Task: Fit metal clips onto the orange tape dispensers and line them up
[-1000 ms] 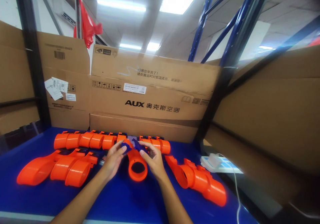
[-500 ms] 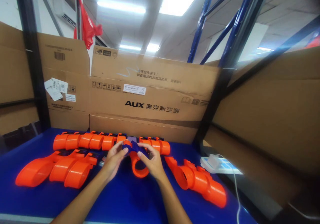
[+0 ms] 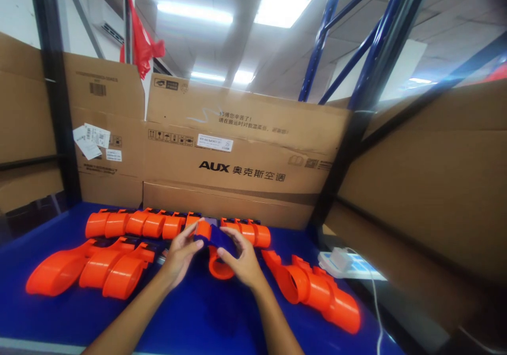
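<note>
Above the middle of the blue table, both hands hold one orange and blue plastic tape dispenser [image 3: 221, 240]. My left hand [image 3: 182, 252] is closed on its orange end, thumb along the near side. On the dark blue part, my right hand [image 3: 242, 258] has its thumb in front and its fingers over the top. Below the blue part an orange ring [image 3: 220, 271] shows, partly covered by the right hand; I cannot tell whether it belongs to the held piece. Several orange dispensers with dark blue ends [image 3: 154, 225] stand in a row behind the hands.
Several more orange pieces lie at left [image 3: 114, 270] and right [image 3: 317, 289] on the blue table [image 3: 190, 326]. A white power strip [image 3: 352, 264] with a cable sits at the right edge. Cardboard panels [image 3: 174, 159] and dark posts enclose the back and sides.
The held dispenser has been turned between my hands, so a broader orange face and more of the blue part now show. Both hands stay in nearly the same place.
</note>
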Tool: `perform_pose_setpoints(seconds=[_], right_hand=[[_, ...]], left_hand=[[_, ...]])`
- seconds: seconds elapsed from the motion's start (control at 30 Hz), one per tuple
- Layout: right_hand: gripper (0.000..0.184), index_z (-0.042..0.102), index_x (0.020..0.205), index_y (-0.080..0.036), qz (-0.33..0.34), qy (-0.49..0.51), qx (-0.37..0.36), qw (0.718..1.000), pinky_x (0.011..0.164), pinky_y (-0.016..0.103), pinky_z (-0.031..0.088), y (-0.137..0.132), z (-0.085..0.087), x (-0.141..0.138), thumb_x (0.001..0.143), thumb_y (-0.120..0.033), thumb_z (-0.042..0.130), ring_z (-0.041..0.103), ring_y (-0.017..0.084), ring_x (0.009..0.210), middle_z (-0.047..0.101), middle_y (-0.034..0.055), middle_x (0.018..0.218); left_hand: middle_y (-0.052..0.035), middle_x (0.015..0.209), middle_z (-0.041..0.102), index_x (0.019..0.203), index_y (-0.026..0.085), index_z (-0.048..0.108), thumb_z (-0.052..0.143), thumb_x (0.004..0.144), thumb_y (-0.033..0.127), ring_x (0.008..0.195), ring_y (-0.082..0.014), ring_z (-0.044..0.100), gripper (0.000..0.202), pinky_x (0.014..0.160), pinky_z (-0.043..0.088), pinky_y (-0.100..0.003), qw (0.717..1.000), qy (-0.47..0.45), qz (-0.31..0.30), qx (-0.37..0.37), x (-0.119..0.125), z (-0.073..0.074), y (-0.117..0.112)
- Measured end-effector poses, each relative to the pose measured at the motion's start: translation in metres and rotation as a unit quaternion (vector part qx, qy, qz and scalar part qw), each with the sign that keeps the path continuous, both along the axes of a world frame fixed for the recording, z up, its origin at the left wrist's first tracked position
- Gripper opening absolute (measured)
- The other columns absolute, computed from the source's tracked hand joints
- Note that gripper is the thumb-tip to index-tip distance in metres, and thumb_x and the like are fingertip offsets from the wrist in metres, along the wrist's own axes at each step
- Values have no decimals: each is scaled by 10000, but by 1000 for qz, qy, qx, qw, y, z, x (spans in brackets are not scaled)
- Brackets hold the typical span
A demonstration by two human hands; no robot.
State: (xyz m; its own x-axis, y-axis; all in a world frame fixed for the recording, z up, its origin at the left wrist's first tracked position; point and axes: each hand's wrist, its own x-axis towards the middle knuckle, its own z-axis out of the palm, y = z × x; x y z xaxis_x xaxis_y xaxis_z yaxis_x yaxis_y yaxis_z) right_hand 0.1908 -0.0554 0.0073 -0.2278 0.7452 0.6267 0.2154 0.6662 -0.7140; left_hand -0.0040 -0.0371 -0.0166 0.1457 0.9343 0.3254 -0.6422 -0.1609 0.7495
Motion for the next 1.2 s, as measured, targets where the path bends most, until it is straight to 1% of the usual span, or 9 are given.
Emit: perform_pose_setpoints(seconds=[0.1, 0.23, 0.3, 0.37, 0.5, 0.57, 0.63, 0.83, 1.2], right_hand=[[557, 554, 1336, -264, -34, -55, 31, 997, 983, 461, 523, -2, 0, 1, 823, -353, 753, 655, 276, 1124, 680, 88, 1244], [624, 570, 1331, -271, -99, -132, 117, 979, 976, 471, 521, -3, 1, 4, 764, -367, 810, 648, 287, 1100, 672, 98, 1221], [605, 571, 1335, -269, -119, -157, 161, 967, 967, 471, 524, -2, 1, 5, 781, -357, 797, 637, 286, 1096, 663, 110, 1204], [594, 560, 1351, -272, -136, -173, 198, 955, 963, 484, 523, -2, 0, 5, 802, -343, 777, 629, 288, 1094, 655, 116, 1190], [610, 532, 1381, -286, -158, -198, 239, 937, 946, 509, 529, -2, -3, 4, 818, -332, 761, 617, 295, 1099, 637, 118, 1185], [618, 523, 1390, -288, -159, -206, 246, 934, 939, 509, 533, -1, -4, 3, 820, -332, 760, 613, 296, 1103, 630, 119, 1194], [631, 513, 1399, -289, -158, -209, 248, 933, 938, 507, 534, -1, -5, 3, 820, -334, 760, 611, 296, 1108, 626, 120, 1201], [643, 498, 1413, -298, -151, -203, 247, 935, 945, 510, 529, 1, -7, 4, 825, -333, 756, 614, 296, 1108, 628, 116, 1206], [639, 516, 1406, -327, -148, -196, 216, 945, 941, 530, 521, 0, -6, 2, 816, -341, 762, 610, 312, 1109, 626, 112, 1192]], left_hand=[[-130, 1393, 599, 1329, 211, 614, 813, 688, 227, 1316, -349, 512, 672, 1099, 413, -457, 999, 8, 9, 37, -1, 0, -1], [-97, 1452, 547, 1362, 240, 579, 786, 738, 280, 1393, -321, 423, 658, 1152, 338, -423, 994, 63, 45, 76, -2, 1, -3], [-93, 1440, 557, 1373, 246, 559, 786, 747, 305, 1377, -313, 445, 669, 1148, 337, -416, 989, 106, 65, 85, -1, 0, -1], [-98, 1391, 591, 1371, 245, 544, 794, 741, 332, 1316, -316, 511, 684, 1117, 373, -428, 981, 143, 90, 97, -1, -2, 3], [-74, 1218, 658, 1266, 241, 571, 799, 728, 382, 1150, -291, 609, 601, 1043, 428, -433, 956, 205, 175, 113, 1, -9, 11], [-62, 1149, 665, 1224, 238, 573, 794, 730, 397, 1084, -277, 627, 564, 1008, 445, -426, 948, 226, 195, 115, 0, -11, 13], [-57, 1124, 660, 1211, 238, 564, 789, 735, 404, 1054, -270, 629, 551, 981, 456, -416, 945, 235, 195, 115, 0, -12, 13], [-34, 1058, 652, 1167, 241, 569, 796, 722, 399, 990, -251, 622, 524, 937, 462, -383, 949, 225, 190, 109, -1, -6, 9], [-22, 976, 650, 1110, 239, 609, 829, 686, 367, 914, -235, 609, 494, 895, 454, -346, 960, 190, 187, 84, 0, -1, 5]])
